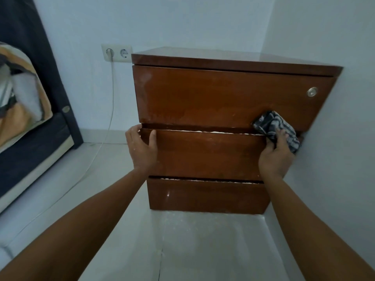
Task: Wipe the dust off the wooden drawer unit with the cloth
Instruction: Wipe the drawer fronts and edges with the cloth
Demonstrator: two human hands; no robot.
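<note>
wooden drawer unit (203, 94) — glossy brown, three drawers, dusty smears.

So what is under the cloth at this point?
The cloth, gripped by the right hand, lies over the right end of the gap between the top drawer and the middle drawer. The surface beneath it is covered, so dust there cannot be judged.

The pale floor (192, 240) carries the wooden drawer unit (213, 98) in the corner, a white cable (112, 88) trailing down onto it, and the bed (30, 159).
</note>
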